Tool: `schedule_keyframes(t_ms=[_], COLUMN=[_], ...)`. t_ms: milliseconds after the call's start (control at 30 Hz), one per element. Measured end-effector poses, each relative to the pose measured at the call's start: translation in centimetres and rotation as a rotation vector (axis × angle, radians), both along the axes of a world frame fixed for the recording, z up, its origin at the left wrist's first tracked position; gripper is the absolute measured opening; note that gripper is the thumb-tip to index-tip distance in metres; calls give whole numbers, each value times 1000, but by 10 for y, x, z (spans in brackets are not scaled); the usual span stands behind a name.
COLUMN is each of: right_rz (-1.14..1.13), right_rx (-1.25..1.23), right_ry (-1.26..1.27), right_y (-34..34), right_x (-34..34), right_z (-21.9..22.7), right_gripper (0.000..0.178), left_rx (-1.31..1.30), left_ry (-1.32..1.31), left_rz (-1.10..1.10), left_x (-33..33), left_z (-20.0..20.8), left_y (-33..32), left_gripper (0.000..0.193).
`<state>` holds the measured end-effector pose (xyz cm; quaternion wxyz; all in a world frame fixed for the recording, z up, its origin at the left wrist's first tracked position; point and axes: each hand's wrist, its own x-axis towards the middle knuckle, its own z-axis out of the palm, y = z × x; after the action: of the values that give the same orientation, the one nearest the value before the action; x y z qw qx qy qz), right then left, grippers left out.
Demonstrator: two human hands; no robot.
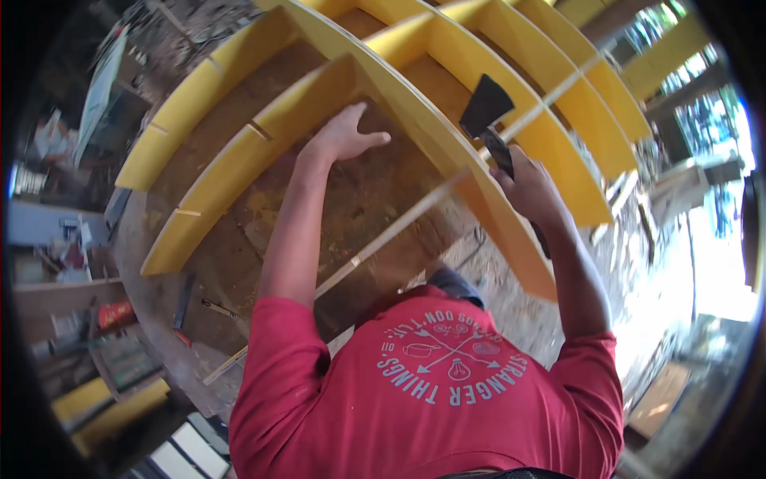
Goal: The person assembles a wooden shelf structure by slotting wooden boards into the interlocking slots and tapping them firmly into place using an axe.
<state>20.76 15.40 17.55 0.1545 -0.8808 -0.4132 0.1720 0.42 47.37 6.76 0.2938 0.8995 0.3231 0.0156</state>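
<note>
From where I stand, clutter crowds the bench [231, 247] on every side. Near its left corner lie a dark bar with a red end [183, 311] and a small slim tool [218, 309]; past its left edge a red packet [116, 314] sits among scraps and boxes, with yellow offcuts [120, 415] lower down. Beyond the right edge, the ground [511, 271] is strewn with debris, in hard daylight.

The big yellow frame [403, 100] fills the bench top and runs past its far edge. Its long middle panel stands between the person's two hands — a real barrier — and a pale strip [391, 219] slants across in front of the person.

The only writing I can pick out is light lettering ringed around little drawings on the red shirt [455, 359].

The panels are thin and flat-faced, curved to the eye, with pale cut edges and short slots; the bench surface is brown, stained and paint-spotted.

The left hand [343, 142] has thumb and fingers spread apart, close by a slotted panel [223, 177] — I can't tell if it touches. The right hand [527, 188] is clenched round the dark handle of a hatchet-like tool [487, 108], its black, wedge-shaped head raised beside the middle panel.
</note>
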Motion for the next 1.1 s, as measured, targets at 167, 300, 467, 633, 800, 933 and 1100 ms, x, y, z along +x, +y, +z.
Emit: schedule_keyframes(t_ms=[167,300,467,633,800,933,1100], right_rz=[-34,-40,34,124,143,205,301], right_rx=[1,18,169,306,309,316,268], right_ry=[-118,-81,22,219,635,833,826], right_y=[-48,-79,-118,-154,-202,-237,-261], right_x=[-18,-27,-49,-78,-116,-137,-173], right_z=[-20,-30,-47,-75,-89,-103,-106], right_gripper=[44,43,44,42,40,43,42], left_rx=[-322,-180,-67,399,439,278,-71], left_ry=[130,-48,-98,-214,-250,-202,-18], left_rz=[-280,-136,183,245,379,437,668], left_x=[-28,-72,-129,-181,-216,-257,-334], left_z=[8,-6,-2,-19,-35,-45,-50], left_y=[-121,-194,-239,-284,-368,-455,-539], left_gripper=[103,70,54,62,68,58,55])
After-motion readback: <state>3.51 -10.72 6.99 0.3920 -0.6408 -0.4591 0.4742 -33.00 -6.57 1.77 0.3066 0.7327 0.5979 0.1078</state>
